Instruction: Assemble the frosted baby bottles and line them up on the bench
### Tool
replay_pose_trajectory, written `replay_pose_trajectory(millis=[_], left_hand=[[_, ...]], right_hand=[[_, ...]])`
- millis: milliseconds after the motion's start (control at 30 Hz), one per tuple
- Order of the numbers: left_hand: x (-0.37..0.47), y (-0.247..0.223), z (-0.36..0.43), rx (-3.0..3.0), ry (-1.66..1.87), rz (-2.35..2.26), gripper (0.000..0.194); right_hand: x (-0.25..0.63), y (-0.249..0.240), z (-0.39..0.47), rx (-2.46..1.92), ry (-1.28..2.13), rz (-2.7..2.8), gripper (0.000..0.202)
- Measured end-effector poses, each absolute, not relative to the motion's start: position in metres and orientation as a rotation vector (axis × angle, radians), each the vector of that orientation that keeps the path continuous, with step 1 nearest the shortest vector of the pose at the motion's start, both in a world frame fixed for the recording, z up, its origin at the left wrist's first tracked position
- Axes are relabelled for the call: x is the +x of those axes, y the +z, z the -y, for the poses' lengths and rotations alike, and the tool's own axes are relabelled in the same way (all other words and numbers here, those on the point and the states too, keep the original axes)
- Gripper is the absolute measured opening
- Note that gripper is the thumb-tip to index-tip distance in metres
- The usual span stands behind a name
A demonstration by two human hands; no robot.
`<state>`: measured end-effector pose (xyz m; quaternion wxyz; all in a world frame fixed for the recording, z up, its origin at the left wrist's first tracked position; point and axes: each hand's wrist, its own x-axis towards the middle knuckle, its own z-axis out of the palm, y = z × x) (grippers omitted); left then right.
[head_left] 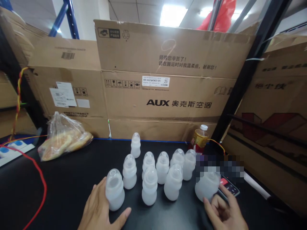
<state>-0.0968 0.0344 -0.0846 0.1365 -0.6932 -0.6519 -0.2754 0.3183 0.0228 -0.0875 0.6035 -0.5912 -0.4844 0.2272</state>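
Observation:
Several small translucent white bottles with clear dome caps (pixel 163 166) stand in a cluster on a black table (pixel 72 182). My left hand (pixel 99 209) wraps around the nearest bottle on the left (pixel 114 189), which stands upright on the table. My right hand (pixel 224 210) grips another white bottle (pixel 206 186) at the right, tilted and partly blurred. One bottle (pixel 135 144) stands alone behind the cluster.
A phone with a red screen area (pixel 229 186) lies under my right hand. A drink bottle with a white cap (pixel 200 139) stands at the back right. A plastic bag of bread (pixel 62 137) lies at the left, with a red cable (pixel 39 179). Cardboard boxes (pixel 165 80) wall the back.

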Motion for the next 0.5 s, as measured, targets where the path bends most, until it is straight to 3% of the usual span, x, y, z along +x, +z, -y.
replay_pose_trajectory(millis=[100,200,500], left_hand=[[-0.106,-0.086,-0.040,-2.058,-0.660,1.673,0.087],[-0.097,-0.068,-0.042,-2.028,-0.585,1.368,0.069],[-0.081,-0.046,-0.046,-1.977,-0.558,1.209,0.054]], right_hand=[[0.332,-0.100,-0.027,-1.457,0.538,1.202,0.078],[0.332,-0.099,-0.030,-1.518,0.521,1.260,0.077],[0.321,-0.089,-0.031,-1.655,0.511,1.446,0.063]])
